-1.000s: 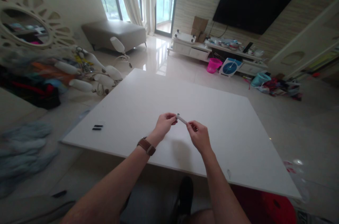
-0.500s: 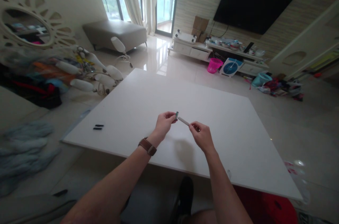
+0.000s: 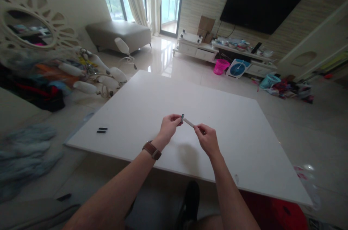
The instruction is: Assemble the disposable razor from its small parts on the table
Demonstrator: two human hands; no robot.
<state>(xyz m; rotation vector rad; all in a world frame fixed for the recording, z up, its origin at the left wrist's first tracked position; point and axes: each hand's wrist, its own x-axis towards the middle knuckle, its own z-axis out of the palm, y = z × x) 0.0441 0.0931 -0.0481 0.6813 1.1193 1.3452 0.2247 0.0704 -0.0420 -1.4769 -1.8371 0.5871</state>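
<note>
A wide white worktop [image 3: 152, 99] fills the middle of a cluttered living room. Above its near half a thin white stick [image 3: 188, 123] is held in the air, pinched at its right end by the right hand [image 3: 208, 139]. The left hand [image 3: 169, 127] grips a small dark piece [image 3: 182, 117] at the stick's left tip. Two black strips [image 3: 102, 130] lie far left on the worktop.

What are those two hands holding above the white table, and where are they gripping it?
The left hand pinches a small dark piece; the right hand pinches the near end of a thin white stick.
</note>
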